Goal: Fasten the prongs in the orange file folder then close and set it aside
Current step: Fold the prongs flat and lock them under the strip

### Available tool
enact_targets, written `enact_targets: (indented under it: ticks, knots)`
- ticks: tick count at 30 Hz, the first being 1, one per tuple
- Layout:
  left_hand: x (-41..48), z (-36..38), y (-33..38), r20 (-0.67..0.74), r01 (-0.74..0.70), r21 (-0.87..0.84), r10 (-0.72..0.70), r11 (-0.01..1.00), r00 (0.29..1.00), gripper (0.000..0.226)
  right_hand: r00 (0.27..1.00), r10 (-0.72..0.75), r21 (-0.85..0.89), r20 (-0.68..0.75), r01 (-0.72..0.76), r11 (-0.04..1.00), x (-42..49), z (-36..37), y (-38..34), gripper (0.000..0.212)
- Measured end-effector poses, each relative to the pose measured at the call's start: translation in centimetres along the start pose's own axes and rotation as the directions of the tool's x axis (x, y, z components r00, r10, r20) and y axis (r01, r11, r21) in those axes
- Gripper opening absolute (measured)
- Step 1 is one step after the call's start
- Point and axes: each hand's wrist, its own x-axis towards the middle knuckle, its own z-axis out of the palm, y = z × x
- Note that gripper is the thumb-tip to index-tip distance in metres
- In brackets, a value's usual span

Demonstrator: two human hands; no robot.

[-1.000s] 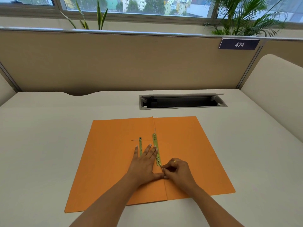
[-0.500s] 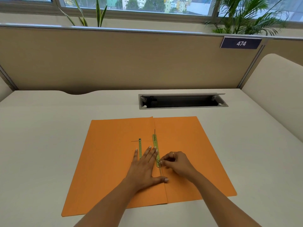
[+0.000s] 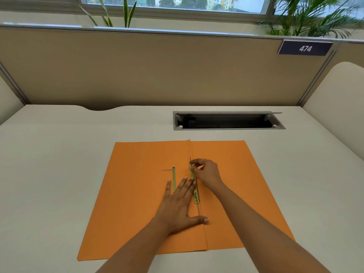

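An orange file folder [image 3: 137,194] lies open and flat on the white desk. Two yellow-green fastener strips run along its centre fold: a left strip [image 3: 173,178] and a right strip [image 3: 195,196]. A thin dark prong [image 3: 190,160] stands up at the far end of the right strip, and another lies flat toward me at its near end. My left hand [image 3: 179,207] presses flat on the folder, fingers spread between the strips. My right hand [image 3: 206,171] pinches the far end of the right strip at the upright prong.
A grey cable-tray opening [image 3: 228,121] is set into the desk [image 3: 49,164] behind the folder. A beige partition [image 3: 137,69] with a "474" plate [image 3: 305,48] closes the back. A curved side panel [image 3: 338,107] stands at the right. Plants sit beyond the partition.
My right hand has moved away from me along the right strip, from its near end to its far end. The near prong now lies flat. My left hand has stayed pressed on the folder.
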Motion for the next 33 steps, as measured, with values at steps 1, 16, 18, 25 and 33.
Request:
enact_targets:
  ticks: [1, 16, 18, 25, 33]
  knots:
    - [0.0, 0.0, 0.0, 0.000, 0.001, -0.003, -0.001, 1.000, 1.000, 0.115, 1.000, 0.012, 0.006, -0.007, -0.012, 1.000, 0.1, 0.1, 0.0, 0.019]
    - [0.0, 0.2, -0.1, -0.022, 0.010, -0.019, -0.011, 1.000, 1.000, 0.116, 0.991, 0.091, -0.042, -0.102, -0.096, 0.995, 1.7, -0.6, 0.7, 0.012]
    - [0.0, 0.2, -0.1, -0.021, 0.009, -0.020, -0.009, 1.000, 1.000, 0.116, 0.993, 0.077, -0.087, -0.088, -0.084, 0.993, 2.0, -0.6, 0.7, 0.012]
    - [0.0, 0.1, -0.1, -0.013, 0.008, -0.017, -0.008, 1.000, 1.000, 0.115, 0.999, -0.028, -0.275, -0.046, 0.014, 0.961, 2.8, -0.5, 0.1, 0.014]
    - [-0.1, -0.1, 0.0, -0.007, 0.006, -0.020, -0.006, 1.000, 1.000, 0.114, 0.985, -0.171, -0.490, -0.020, 0.140, 0.860, 3.2, -0.6, -0.2, 0.013]
